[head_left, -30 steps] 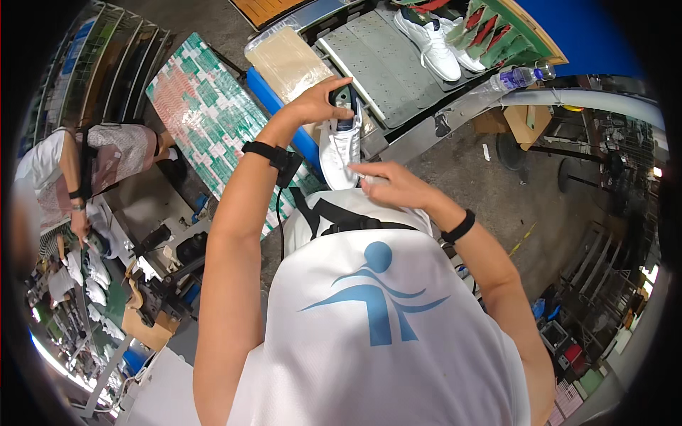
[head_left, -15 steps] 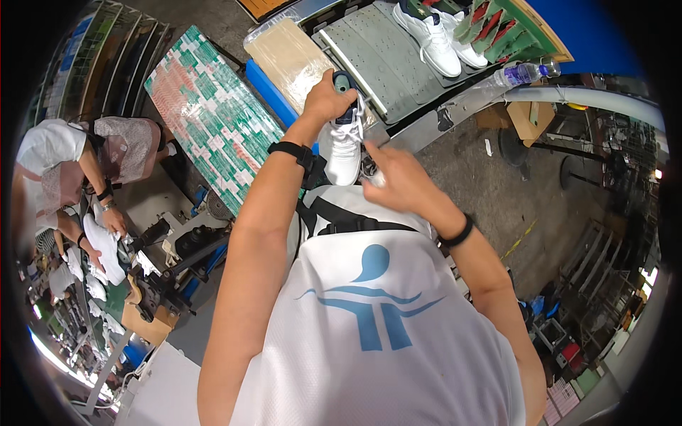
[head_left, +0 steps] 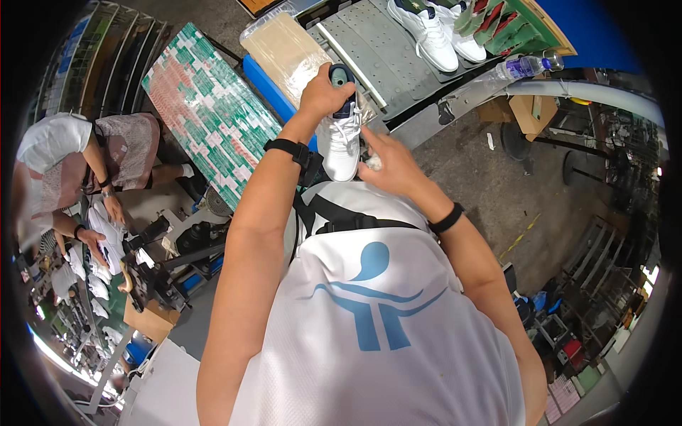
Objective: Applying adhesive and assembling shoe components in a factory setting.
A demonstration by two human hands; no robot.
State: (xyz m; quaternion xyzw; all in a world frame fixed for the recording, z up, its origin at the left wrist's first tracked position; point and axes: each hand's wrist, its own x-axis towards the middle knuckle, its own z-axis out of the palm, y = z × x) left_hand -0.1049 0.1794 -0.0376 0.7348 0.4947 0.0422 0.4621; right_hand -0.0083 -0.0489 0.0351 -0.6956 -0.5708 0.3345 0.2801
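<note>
A white lace-up sneaker (head_left: 342,150) with a dark collar stands toe toward me, in front of my body. My left hand (head_left: 324,94) is closed round its heel end, the thumb at the collar opening with a grey-green form inside. Loose white laces lie over the tongue. Close beside the shoe's right side is my right hand (head_left: 399,169), index finger stretched to the upper. A small white wad (head_left: 374,162), perhaps cloth, sits between its thumb and fingers; its far side is hidden.
Ahead, a grey conveyor (head_left: 362,53) carries a pair of white sneakers (head_left: 433,39). A plastic bottle (head_left: 522,67) lies on its right edge. Beside it are a wrapped brown board (head_left: 284,53) and a green-white patterned panel (head_left: 213,117). At left, another person (head_left: 57,153) handles white shoes.
My right hand has moved a little up and left, closer to the shoe's side. The sneaker and my left hand have shifted slightly. The person at left has moved their hands.
</note>
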